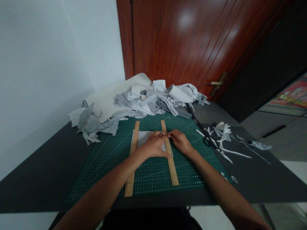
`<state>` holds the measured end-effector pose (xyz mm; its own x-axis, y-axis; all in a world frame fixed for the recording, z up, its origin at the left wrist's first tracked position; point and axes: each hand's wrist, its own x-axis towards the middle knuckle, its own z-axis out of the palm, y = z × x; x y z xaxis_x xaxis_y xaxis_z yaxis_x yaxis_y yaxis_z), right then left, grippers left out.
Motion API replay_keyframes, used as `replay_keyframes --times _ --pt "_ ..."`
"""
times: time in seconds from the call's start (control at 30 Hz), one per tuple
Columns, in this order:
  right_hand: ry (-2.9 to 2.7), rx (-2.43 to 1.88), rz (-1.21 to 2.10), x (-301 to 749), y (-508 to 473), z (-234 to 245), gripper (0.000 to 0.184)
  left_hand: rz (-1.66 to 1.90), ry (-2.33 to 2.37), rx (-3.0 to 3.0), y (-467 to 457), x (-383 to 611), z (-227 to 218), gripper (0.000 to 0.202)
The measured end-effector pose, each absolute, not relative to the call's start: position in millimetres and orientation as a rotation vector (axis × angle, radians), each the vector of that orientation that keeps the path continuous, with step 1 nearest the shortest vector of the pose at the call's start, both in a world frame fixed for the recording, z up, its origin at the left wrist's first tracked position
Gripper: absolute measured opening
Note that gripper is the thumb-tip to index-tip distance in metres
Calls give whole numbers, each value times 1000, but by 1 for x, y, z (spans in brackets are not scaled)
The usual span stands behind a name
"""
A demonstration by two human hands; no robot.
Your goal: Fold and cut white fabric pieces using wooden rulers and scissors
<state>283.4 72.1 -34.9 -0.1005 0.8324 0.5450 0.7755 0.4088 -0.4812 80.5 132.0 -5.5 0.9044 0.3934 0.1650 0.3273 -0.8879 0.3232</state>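
A piece of grey fabric [143, 137] lies flat on the green cutting mat [107, 166]. One wooden ruler [134, 140] runs along the fabric's left side, and a second wooden ruler [173, 169] crosses near its right edge. My left hand [155, 145] rests over the fabric and the right ruler, thumb spread away from the fingers, pressing down. Just right of that ruler, my right hand [180, 140] has its fingers curled together at the fabric's edge, close to my left fingertips. What they pinch is too small to make out.
Grey and white cloth scraps [153, 99] are heaped at the back, beside a cream sheet [115, 95]. Black-handled scissors [210, 141] lie right of the mat among white strips [236, 154]. A wooden door [172, 41] stands behind the dark table [48, 163].
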Motion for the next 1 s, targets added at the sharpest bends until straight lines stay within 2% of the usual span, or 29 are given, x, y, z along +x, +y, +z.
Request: replay_keyframes --times 0.13,0.43,0.77,1.0 --pt "-1849 -1378 105 286 75 -38 18 340 532 2765 132 80 -4 95" --pt "-1875 -1418 194 290 87 -31 15 339 533 2759 130 77 0 78" --pt "-1987 -1339 123 291 90 -31 18 328 554 2747 129 77 -1 84" --pt "-1954 -1361 94 294 92 -34 18 301 551 2736 127 76 5 80"
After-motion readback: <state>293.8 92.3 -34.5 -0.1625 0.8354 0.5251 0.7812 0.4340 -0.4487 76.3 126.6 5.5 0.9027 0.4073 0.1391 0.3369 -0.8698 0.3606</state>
